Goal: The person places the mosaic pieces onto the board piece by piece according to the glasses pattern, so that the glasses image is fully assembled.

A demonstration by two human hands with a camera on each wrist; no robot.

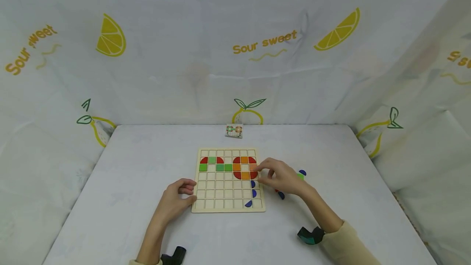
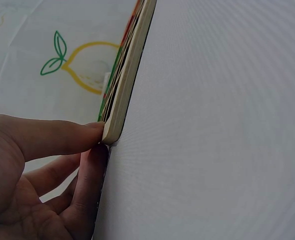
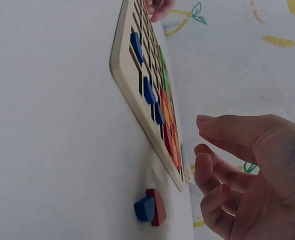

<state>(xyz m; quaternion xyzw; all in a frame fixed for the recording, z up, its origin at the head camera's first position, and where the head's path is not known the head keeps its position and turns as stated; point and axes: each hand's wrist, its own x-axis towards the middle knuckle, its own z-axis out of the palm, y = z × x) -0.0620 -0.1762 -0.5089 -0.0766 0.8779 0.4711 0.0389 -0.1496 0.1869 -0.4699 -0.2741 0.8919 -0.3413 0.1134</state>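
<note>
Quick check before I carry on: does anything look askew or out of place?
Possibly the lowest blue piece on the board: it looks turned at a different angle from the two blue pieces above and lies left of their line. I see no damage.

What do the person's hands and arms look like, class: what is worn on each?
The left hand and right hand are ungloved. The right arm has a loose beige sleeve and a black wrist camera with a teal-green patch. The left wrist camera looks plain black; little of that sleeve shows.
</note>
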